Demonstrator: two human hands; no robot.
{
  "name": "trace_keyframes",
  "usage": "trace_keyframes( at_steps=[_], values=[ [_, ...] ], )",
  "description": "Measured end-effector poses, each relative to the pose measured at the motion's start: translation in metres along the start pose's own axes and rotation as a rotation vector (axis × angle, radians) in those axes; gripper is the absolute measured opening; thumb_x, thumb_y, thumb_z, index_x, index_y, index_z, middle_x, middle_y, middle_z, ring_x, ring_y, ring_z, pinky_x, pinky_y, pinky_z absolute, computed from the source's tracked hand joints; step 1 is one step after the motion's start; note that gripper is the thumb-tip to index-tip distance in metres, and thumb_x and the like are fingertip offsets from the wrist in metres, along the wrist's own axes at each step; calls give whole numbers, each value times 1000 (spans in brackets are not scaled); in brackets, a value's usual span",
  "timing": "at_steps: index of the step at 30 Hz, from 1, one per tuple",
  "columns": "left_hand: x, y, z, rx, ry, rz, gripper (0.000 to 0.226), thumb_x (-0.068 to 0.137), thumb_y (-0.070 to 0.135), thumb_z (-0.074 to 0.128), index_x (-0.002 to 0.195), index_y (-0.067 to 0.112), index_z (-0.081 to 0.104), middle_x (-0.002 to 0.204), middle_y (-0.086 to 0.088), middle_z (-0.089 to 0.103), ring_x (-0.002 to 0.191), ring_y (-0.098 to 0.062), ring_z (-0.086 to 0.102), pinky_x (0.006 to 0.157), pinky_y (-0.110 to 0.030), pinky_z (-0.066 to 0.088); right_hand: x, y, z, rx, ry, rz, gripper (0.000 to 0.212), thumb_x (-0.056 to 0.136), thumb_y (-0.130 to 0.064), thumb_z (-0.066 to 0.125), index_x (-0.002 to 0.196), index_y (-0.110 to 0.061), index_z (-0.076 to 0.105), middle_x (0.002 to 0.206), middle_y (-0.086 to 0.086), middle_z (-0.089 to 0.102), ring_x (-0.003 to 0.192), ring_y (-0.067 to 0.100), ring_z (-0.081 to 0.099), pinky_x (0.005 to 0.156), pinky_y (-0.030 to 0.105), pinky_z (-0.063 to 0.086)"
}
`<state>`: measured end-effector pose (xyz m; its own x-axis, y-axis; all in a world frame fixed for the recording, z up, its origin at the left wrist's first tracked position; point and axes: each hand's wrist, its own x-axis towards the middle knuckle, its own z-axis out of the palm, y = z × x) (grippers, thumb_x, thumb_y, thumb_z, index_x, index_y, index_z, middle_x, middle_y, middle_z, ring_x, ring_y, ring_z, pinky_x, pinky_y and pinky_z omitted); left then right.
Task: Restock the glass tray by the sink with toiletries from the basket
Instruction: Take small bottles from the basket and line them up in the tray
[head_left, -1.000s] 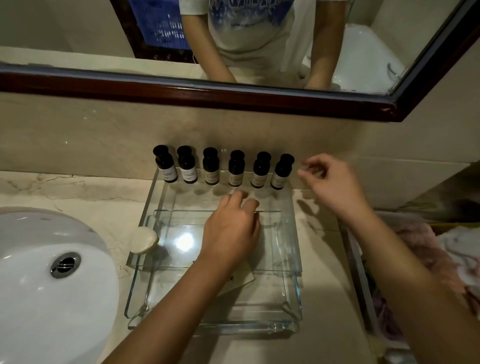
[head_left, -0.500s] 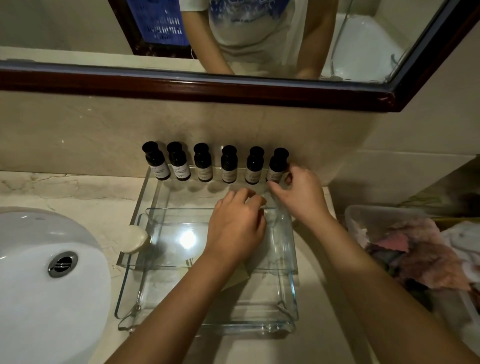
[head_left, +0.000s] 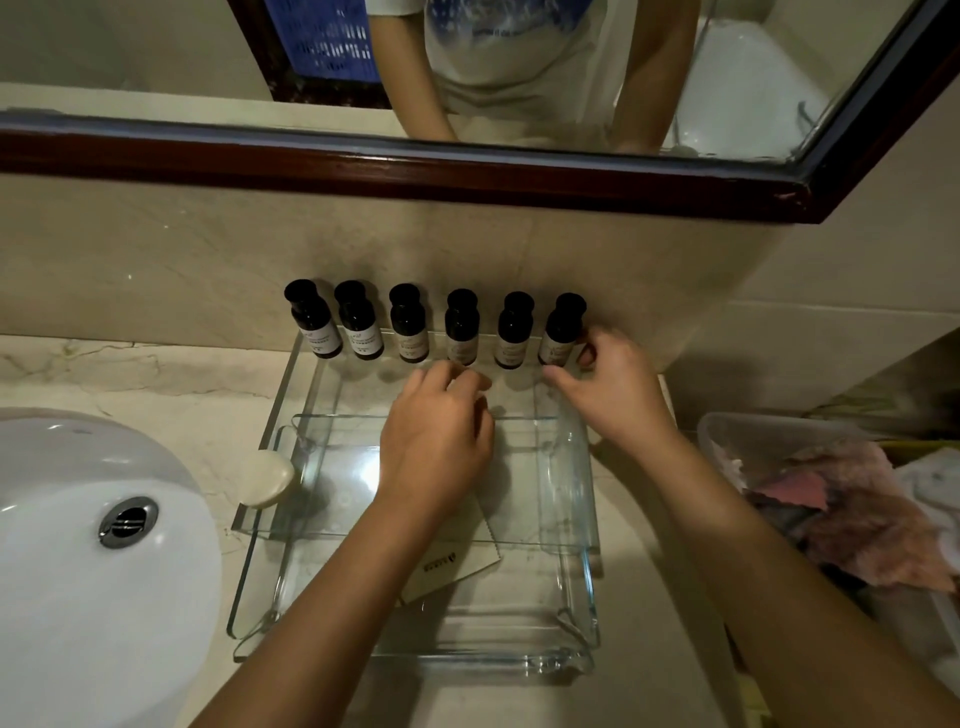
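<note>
We look down on a marble counter, reading left to right. At nine o'clock sits one white sink (head_left: 78, 545) with one metal drain (head_left: 127, 521). Just right of it, one pale bar of soap (head_left: 267, 478) rests on the left rim of the glass tray (head_left: 415, 660), which fills the centre. Along the tray's twelve o'clock edge, against the wall, stands a row of six small dark bottles (head_left: 461, 332), all upright and capped. One pale card (head_left: 452, 566) lies flat in the tray, partly under the left wrist. The left hand (head_left: 441, 441) hovers over the tray's middle with its fingers curled under; we cannot tell whether they pinch anything. At one o'clock the right hand (head_left: 618, 395) pinches the base of the rightmost bottle (head_left: 561, 332) between thumb and fingers. At three o'clock, beside the counter, one clear basket (head_left: 727, 436) holds pink and white items. One dark-framed mirror (head_left: 467, 171) spans the top.
</note>
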<state>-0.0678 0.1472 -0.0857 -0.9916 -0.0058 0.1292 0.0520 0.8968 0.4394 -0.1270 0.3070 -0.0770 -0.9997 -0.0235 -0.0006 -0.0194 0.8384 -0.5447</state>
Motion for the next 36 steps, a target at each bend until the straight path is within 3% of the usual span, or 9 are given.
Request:
trace_keyframes(
  at_steps=[3, 5, 10, 12, 15, 20, 36],
  values=[
    [-1, -2, -4, -13, 16, -48, 32, 91, 21, 50, 121, 16, 57, 120, -2, 53, 108, -19, 47, 80, -32, 47, -5, -1, -6, 18, -16, 32, 47, 82, -32, 69, 119, -8, 53, 107, 7, 53, 97, 18, 49, 75, 23, 32],
    [-1, -1, -6, -15, 15, -65, 35, 91, 20, 49, 126, 17, 54, 126, -2, 49, 113, -19, 46, 80, -33, 50, -11, -7, -16, 57, 34, 28, 52, 83, -30, 68, 126, -11, 47, 112, 2, 50, 99, 11, 45, 80, 20, 32],
    [3, 2, -7, -3, -41, -88, 42, 92, 22, 46, 134, 22, 45, 140, -3, 39, 125, -21, 38, 88, -35, 49, -18, -49, -50, -2, 157, -216, 39, 83, -32, 66, 118, -18, 57, 103, -11, 46, 102, 8, 41, 85, 20, 31],
    [4, 3, -8, 1, -50, -94, 41, 93, 21, 45, 134, 22, 45, 142, -4, 36, 127, -23, 36, 89, -35, 48, -12, -69, -55, -79, 129, -336, 37, 85, -33, 64, 119, -20, 61, 105, -8, 56, 101, 11, 40, 83, 21, 30],
    [4, 4, -8, 23, -64, -83, 42, 93, 23, 42, 135, 21, 43, 144, -6, 33, 128, -24, 35, 88, -36, 47, 2, -91, -49, -200, 43, -416, 40, 88, -34, 60, 126, -23, 57, 120, -4, 61, 111, 20, 43, 93, 30, 35],
    [3, 4, -9, 45, -77, -59, 44, 93, 23, 43, 137, 19, 40, 145, -7, 30, 129, -24, 33, 89, -34, 46, 13, -101, -28, -389, -81, -424, 40, 92, -33, 55, 132, -29, 51, 124, 1, 61, 119, 24, 44, 100, 35, 34],
    [7, 1, -11, 16, -114, -42, 45, 93, 22, 44, 137, 19, 39, 138, -9, 36, 126, -25, 33, 89, -35, 44, 16, -100, -20, -413, -52, -406, 38, 91, -35, 56, 128, -30, 55, 113, 2, 67, 114, 23, 49, 101, 36, 31]
  ],
)
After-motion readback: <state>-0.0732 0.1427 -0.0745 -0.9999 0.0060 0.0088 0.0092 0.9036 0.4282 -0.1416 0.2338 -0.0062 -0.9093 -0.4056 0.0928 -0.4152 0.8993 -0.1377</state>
